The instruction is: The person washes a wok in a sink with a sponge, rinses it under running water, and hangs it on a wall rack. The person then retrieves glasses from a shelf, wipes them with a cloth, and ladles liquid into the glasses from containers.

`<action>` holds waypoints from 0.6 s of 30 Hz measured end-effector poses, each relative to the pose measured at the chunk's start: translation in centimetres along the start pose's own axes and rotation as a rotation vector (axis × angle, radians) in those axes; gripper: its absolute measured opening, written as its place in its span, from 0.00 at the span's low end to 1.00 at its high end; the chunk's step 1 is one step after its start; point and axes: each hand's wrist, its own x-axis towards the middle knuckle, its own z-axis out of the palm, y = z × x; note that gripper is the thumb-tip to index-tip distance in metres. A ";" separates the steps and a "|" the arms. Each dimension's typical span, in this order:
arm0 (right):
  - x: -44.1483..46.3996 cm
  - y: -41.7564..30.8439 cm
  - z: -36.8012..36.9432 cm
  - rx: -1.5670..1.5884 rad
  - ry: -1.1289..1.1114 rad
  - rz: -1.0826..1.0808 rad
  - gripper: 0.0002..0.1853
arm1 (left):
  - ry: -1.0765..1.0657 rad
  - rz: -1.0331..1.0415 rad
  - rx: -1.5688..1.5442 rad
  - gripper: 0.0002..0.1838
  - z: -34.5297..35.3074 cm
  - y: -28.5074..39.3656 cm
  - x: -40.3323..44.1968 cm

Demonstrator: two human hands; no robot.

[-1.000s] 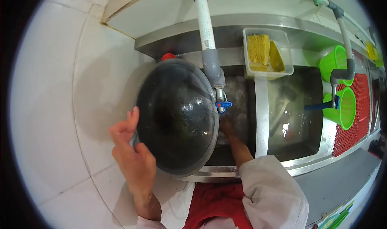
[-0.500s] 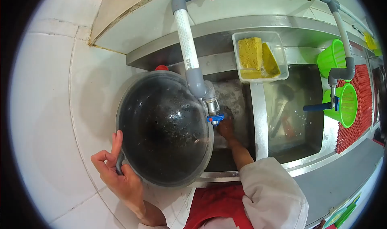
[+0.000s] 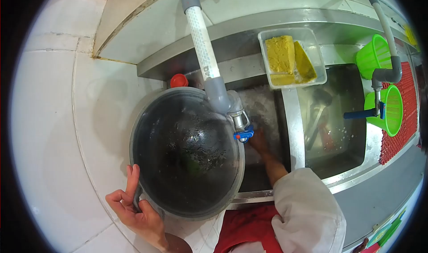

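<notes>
My left hand (image 3: 137,213) grips the big pan (image 3: 187,164) by its handle (image 3: 137,199). My right hand (image 3: 257,141), in the left sink (image 3: 255,175), has fingers I can't tell.

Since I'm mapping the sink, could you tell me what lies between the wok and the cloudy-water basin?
The head view shows another basin, with the right hand in it, and a steel divider.

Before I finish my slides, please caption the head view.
Left hand holds a dark pan by its handle; right hand reaches into the sink.
</notes>
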 end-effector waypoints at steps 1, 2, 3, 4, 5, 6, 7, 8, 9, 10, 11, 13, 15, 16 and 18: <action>0.3 1.1 0.0 0.017 0.042 -0.100 0.16 | -0.001 0.004 0.020 0.18 -0.1 0.1 -0.1; 0.5 1.5 -0.2 0.036 0.080 -0.196 0.17 | -0.007 0.000 0.023 0.18 -0.3 0.2 -0.2; 1.0 1.2 -0.2 0.035 0.077 -0.194 0.17 | -0.008 0.007 0.010 0.18 -0.5 0.1 -0.2; 2.4 0.7 -0.1 0.301 -0.074 0.108 0.18 | 0.000 0.019 -0.008 0.18 -0.4 0.0 -0.1; 2.5 0.3 0.0 0.565 -0.239 0.418 0.19 | -0.006 0.013 -0.011 0.18 -0.5 -0.1 -0.2; 2.5 0.8 0.6 0.554 -0.242 0.423 0.19 | 0.017 0.003 -0.071 0.18 -0.3 -0.2 -0.2; 2.6 1.5 1.2 0.966 -0.076 0.588 0.16 | 0.044 -0.007 -0.133 0.18 0.0 -0.3 -0.2; 2.2 1.6 2.4 1.381 0.105 0.749 0.13 | 0.036 -0.015 -0.136 0.18 0.1 -0.3 -0.2; 2.3 2.3 3.9 1.376 0.104 0.751 0.13 | 0.045 -0.018 -0.148 0.18 0.3 -0.3 -0.2; 3.0 3.5 5.5 1.270 -0.051 0.829 0.14 | 0.060 -0.017 -0.161 0.18 0.4 -0.3 -0.1; 4.1 4.5 5.8 1.155 -0.200 0.891 0.15 | 0.074 -0.017 -0.166 0.18 0.5 -0.3 -0.1; 3.6 3.1 -1.3 0.872 -0.188 0.719 0.18 | -0.017 -0.013 -0.097 0.19 0.1 -0.1 -0.2; 3.4 2.8 -6.9 0.584 -0.160 0.548 0.21 | -0.026 0.005 -0.101 0.19 0.4 0.1 -0.1; 2.9 2.9 -8.2 1.043 -0.126 0.599 0.19 | -0.050 0.015 -0.094 0.19 0.4 0.1 -0.1; 2.4 3.6 -7.7 1.502 -0.103 0.621 0.18 | -0.031 -0.018 -0.134 0.18 1.1 0.5 -0.1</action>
